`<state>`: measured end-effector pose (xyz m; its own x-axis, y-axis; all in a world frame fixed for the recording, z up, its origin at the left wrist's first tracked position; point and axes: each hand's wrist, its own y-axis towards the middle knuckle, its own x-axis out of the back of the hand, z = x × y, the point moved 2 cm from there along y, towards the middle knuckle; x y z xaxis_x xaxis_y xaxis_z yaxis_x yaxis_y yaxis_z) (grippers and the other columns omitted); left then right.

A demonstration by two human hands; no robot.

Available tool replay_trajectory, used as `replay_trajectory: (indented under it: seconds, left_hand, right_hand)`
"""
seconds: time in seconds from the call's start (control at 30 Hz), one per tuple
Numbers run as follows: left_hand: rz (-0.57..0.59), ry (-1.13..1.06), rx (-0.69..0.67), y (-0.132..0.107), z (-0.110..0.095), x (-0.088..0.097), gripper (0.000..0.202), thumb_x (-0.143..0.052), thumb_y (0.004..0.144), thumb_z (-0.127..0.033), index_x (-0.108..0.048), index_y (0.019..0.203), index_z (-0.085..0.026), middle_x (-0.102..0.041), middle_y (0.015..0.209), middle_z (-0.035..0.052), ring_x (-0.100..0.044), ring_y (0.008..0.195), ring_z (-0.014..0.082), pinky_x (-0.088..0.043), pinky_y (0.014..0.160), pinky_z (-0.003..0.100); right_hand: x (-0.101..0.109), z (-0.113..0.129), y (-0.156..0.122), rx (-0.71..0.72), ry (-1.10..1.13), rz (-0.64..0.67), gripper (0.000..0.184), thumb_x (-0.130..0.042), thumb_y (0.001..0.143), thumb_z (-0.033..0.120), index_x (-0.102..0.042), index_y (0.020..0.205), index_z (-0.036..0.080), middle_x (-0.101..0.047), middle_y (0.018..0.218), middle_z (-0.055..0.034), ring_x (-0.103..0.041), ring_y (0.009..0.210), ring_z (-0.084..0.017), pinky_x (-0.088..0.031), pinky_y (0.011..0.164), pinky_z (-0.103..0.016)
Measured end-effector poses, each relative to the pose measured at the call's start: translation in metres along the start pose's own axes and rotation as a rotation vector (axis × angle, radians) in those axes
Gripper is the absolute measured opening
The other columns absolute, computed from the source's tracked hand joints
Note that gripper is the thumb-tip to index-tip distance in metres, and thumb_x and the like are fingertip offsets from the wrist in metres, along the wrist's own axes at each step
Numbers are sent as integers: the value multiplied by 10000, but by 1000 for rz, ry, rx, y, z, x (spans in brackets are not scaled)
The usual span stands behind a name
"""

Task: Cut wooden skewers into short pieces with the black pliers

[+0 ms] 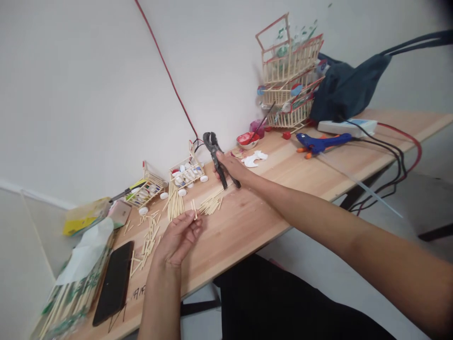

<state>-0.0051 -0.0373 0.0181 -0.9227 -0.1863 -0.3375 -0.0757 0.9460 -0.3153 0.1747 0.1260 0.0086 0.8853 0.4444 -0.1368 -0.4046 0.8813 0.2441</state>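
Observation:
My left hand (181, 234) is closed, pinching short wooden sticks (194, 206) upright between thumb and fingers, over the table's front half. Farther back, my right hand (230, 166) wraps around a pair of dark pliers (213, 147), jaws pointing up and handles down toward the tabletop. Between the hands lies a small pile of cut sticks (211, 204). A bundle of longer sticks (175, 202) is just beyond my left fingers. Scattered short pieces (150, 238) lie to the left of that hand.
Two small stick carts (187, 174) with white wheels stand by the wall. Stacked stick baskets (288, 78), a dark bag (348, 87), a blue glue gun (323, 143) with cables, and a red paint bowl (248, 140) are right. A phone (113, 283) and packaged sticks (72, 295) lie left.

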Motion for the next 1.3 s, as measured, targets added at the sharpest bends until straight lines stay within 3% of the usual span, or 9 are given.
replay_trajectory:
  seconds: [0.23,0.5,0.6,0.7,0.93,1.13,1.3]
  left_hand:
    - [-53,51,-20,-2,2,-3,228,-842,540,-161,-709,713,-95,-657,674,40,-572,606,89,-442,524,172]
    - [-168,328,-159,8,-2,-2,306,-867,502,-271,-724,705,-92,-629,633,20,-481,522,52,-343,450,161]
    - [-133,256,-150,9,2,-4,302,-869,502,-263,-721,706,-98,-629,636,19,-481,534,53,-340,453,164]
    - [-76,142,-121,7,7,-10,280,-867,513,-238,-716,709,-107,-651,658,25,-518,565,64,-372,478,170]
    - [-83,94,-146,9,2,-29,318,-881,500,-251,-697,729,-129,-735,785,66,-660,667,123,-485,569,188]
    - [-30,161,-183,15,4,-35,347,-871,531,-276,-712,798,-123,-735,742,62,-671,636,122,-506,562,182]
    - [-32,167,-155,14,6,-34,373,-883,506,-265,-736,810,-106,-733,719,66,-661,620,110,-526,583,178]
  right_hand:
    - [-2,-2,-2,21,-50,37,651,-351,856,714,-616,746,129,-629,611,-51,-594,534,-123,-455,471,-203]
    - [-1,-2,-2,13,-79,12,665,-370,825,742,-613,739,129,-633,623,-56,-588,530,-119,-471,483,-203]
    - [-2,-2,-2,23,-86,24,648,-377,836,724,-611,738,127,-627,616,-50,-588,521,-119,-460,472,-201]
    - [-7,3,-7,4,-96,101,585,-418,863,661,-623,762,122,-620,611,-35,-586,530,-108,-444,481,-188]
    - [-33,15,-26,-52,-5,478,363,-607,840,473,-651,840,112,-607,642,0,-566,566,-96,-444,507,-185]
    - [-37,10,-27,-166,211,580,353,-677,791,463,-585,777,123,-598,652,2,-567,588,-101,-478,556,-210]
    - [-34,11,-27,-153,190,572,374,-722,745,462,-567,762,122,-581,650,9,-563,593,-99,-488,568,-211]
